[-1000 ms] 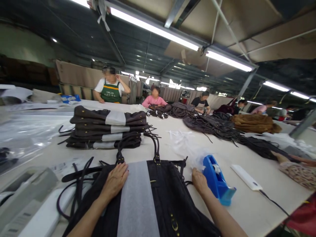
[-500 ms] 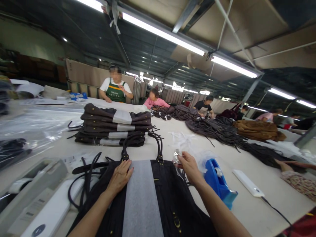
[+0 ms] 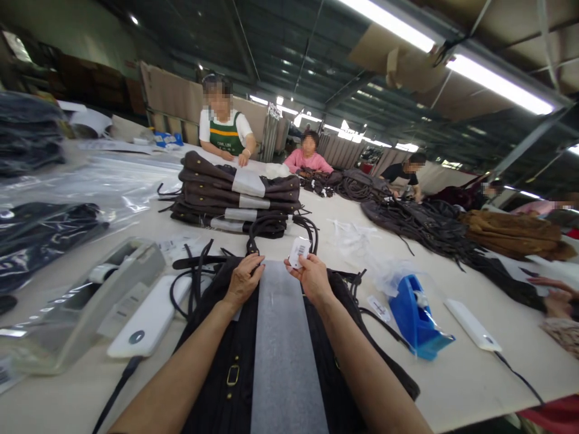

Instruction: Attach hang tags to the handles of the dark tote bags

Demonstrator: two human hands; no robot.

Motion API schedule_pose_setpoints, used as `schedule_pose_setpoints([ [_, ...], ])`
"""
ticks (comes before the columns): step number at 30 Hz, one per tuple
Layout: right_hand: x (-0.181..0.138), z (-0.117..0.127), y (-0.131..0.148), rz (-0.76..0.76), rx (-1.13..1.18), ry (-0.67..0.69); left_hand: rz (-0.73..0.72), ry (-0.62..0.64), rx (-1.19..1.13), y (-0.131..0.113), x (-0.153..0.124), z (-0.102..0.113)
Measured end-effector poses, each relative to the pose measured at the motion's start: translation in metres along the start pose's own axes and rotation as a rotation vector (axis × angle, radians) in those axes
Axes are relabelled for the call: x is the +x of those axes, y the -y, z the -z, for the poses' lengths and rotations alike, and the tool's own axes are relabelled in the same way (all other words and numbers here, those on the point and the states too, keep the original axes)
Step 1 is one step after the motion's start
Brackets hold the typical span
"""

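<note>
A dark handbag (image 3: pixel 242 337) lies in front of me on the table, a strip of white tissue paper (image 3: pixel 284 337) running down its middle. My right hand (image 3: pixel 312 277) pinches a white hang tag (image 3: pixel 299 252) with a printed barcode, holding it above the bag's top edge by the right handle. On the bag's top left, close to the base of the left handle (image 3: pixel 253 238), rests my left hand (image 3: pixel 244 278). Its fingers are loosely extended, and nothing shows in them. Thin dark straps (image 3: pixel 199 283) spill out beside the bag on the left.
A stack of dark bags (image 3: pixel 242 196) stands behind. A blue tape dispenser (image 3: pixel 416 319) and a white corded device (image 3: pixel 473 325) are on the right; a clear tape dispenser (image 3: pixel 108 289) and another white device (image 3: pixel 149 316) on the left. Co-workers (image 3: pixel 226 126) are across the table.
My right hand has moved left with the tag, from the bag's right side to between the handles, and the printed face now shows. My left hand stays by the left handle. The view has shifted.
</note>
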State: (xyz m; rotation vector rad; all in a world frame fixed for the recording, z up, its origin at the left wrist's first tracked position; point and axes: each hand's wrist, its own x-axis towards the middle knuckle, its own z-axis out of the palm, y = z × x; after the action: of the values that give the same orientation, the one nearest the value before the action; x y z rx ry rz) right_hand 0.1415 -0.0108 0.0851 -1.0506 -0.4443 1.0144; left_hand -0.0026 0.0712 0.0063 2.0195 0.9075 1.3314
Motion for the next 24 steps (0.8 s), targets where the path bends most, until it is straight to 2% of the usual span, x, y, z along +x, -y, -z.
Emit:
schedule_pose_setpoints([
  [2, 0.004, -0.001, -0.007, 0.002, 0.007, 0.004, 0.086, 0.039, -0.146, -0.013, -0.001, 0.000],
  [5, 0.006, -0.004, -0.016, 0.016, 0.024, 0.020, 0.186, 0.196, -0.351, -0.029, -0.004, -0.003],
  [7, 0.005, -0.006, -0.021, 0.034, 0.027, 0.027, 0.194, 0.289, -0.395, -0.034, -0.006, -0.006],
  [9, 0.004, -0.008, -0.024, 0.056, 0.021, 0.026, 0.191, 0.329, -0.378, -0.035, -0.007, -0.009],
  [18, 0.007, 0.000, -0.034, 0.077, 0.034, -0.036, 0.275, 0.345, -0.410, -0.029, -0.007, -0.005],
  [24, 0.004, 0.005, -0.040, 0.080, 0.043, -0.066, 0.360, 0.204, -0.484, -0.031, -0.008, -0.005],
])
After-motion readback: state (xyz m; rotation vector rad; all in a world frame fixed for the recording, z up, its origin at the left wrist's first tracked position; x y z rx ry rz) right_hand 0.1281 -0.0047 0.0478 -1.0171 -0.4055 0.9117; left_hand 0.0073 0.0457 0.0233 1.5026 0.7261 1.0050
